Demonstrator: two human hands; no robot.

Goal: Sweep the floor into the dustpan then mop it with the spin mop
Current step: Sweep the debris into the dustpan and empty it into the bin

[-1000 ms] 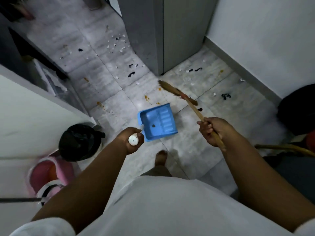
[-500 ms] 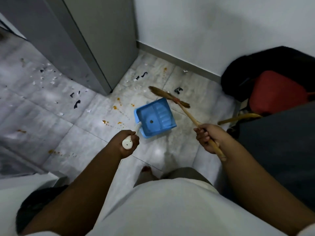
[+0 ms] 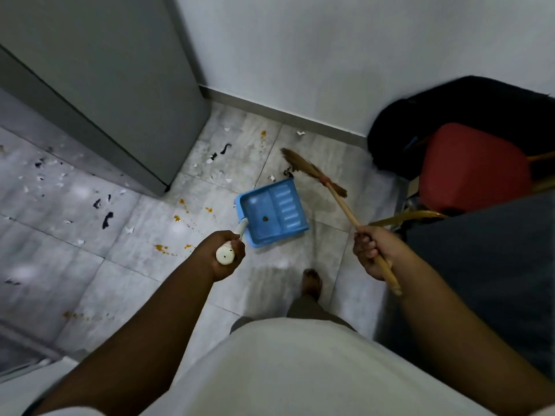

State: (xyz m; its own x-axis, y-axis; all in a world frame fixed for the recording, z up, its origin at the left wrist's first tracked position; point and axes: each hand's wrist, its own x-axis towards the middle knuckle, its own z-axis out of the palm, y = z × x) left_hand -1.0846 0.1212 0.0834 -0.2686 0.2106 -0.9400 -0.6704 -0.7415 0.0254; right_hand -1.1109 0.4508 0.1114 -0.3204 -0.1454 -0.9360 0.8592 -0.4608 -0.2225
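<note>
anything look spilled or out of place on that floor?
Yes. Orange splatters and torn white and black scraps litter the tiles left of the blue dustpan; more scraps lie by the wall. The dustpan holds only one dark bit.

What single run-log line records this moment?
phase: sweeping | left hand: grips blue plastic dustpan handle | right hand: grips wooden-handled straw broom | scraps on grey tiled floor

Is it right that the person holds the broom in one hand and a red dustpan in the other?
Not quite: the dustpan is blue, not red, as the head view shows. The red thing is a chair seat off to the side. The rest holds: the right hand grips the broom and the left hand grips the dustpan's white handle.
</note>
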